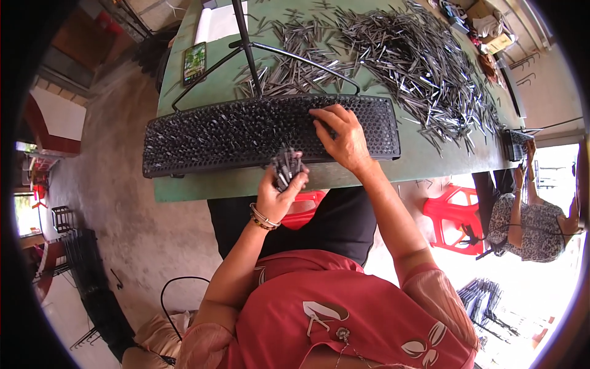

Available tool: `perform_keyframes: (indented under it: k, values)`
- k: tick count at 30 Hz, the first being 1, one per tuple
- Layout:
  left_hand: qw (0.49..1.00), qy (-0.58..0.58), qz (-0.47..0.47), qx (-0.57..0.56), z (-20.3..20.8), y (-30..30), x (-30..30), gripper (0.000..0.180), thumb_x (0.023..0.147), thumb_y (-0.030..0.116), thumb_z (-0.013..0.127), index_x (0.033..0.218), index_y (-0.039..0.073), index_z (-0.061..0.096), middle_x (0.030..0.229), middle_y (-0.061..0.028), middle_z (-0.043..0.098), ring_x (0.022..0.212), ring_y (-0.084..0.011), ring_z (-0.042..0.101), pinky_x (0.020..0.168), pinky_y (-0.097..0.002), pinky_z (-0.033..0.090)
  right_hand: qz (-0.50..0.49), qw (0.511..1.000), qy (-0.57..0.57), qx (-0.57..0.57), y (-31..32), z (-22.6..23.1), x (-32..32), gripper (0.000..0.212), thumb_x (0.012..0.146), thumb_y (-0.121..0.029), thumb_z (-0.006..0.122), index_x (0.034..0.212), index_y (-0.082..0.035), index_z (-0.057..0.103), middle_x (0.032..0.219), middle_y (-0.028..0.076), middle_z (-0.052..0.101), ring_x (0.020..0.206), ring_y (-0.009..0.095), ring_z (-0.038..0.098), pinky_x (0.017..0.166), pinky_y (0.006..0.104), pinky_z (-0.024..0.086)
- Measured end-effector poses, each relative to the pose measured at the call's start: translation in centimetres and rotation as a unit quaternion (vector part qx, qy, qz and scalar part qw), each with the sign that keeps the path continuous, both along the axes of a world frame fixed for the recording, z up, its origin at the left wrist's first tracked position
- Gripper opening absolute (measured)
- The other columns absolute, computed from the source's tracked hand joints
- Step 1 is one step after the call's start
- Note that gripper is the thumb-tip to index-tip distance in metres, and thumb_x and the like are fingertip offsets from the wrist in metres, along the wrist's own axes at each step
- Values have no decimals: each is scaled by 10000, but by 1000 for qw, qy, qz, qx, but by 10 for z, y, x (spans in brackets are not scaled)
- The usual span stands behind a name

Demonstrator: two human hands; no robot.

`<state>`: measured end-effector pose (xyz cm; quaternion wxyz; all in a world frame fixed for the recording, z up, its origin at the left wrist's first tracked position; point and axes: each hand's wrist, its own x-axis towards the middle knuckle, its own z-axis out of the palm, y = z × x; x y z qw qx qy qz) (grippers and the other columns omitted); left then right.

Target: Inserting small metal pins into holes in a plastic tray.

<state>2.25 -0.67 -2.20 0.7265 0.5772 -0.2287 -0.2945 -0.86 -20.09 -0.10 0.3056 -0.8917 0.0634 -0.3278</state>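
A long black perforated rack [381, 123] lies along the near edge of the green table. Many of its holes, from the left end to past the middle, have short dark strips [203, 132] standing in them; the right end shows bare holes. Just in front of the rack, my left hand [279, 184] is closed round a bundle of dark strips [287, 167], slightly blurred. My right hand [344, 135] is over the rack's right part, thumb and fingertips bent down at the holes. Whether a strip is between those fingertips is too small to tell.
A large heap of loose dark strips [424, 67] covers the table's [215, 86] right and far side. A black metal stand [246, 49] rises behind the rack. A phone [194, 63] lies at the left. Another person [534, 221] works at the far right, near a red stool [455, 215].
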Motion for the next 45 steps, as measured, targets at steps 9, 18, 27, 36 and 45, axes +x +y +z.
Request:
perform_keyframes:
  k: [9,18,27,36,45]
  values:
    - [938,-311,109,105,-58,35,17,294,824,44,655,1100,28,552,891,-104,643,802,-205,638,720,-299,504,11,996,-11,-85,2,-3,-11,262,765,10,641,1019,-50,661,921,105,572,825,256,574,723,333,465]
    - [982,-165,57,69,-40,31,8,310,844,-8,603,1140,-21,510,889,-68,617,704,-127,603,613,-255,490,113,943,163,266,45,25,-36,222,855,-98,640,1042,23,645,893,60,586,754,102,552,628,241,440]
    - [987,155,-34,-25,-7,16,-19,329,838,32,641,1121,7,476,867,-63,624,656,-104,602,570,-255,520,91,873,240,415,49,16,-49,207,801,-116,717,902,59,671,732,53,638,670,90,589,603,232,465]
    - [947,306,-95,-20,-6,-6,-25,219,862,139,639,1044,39,569,885,-66,640,694,-99,594,526,-224,490,-20,845,117,521,27,20,-54,182,838,-121,671,948,24,672,756,8,640,632,47,516,562,201,426]
    - [944,312,-110,-13,-4,-28,-22,402,853,119,645,1207,29,478,910,-73,630,709,-104,581,545,-238,487,-8,969,-4,247,-16,5,-14,147,853,-103,657,968,-12,664,804,8,632,675,55,529,606,206,440]
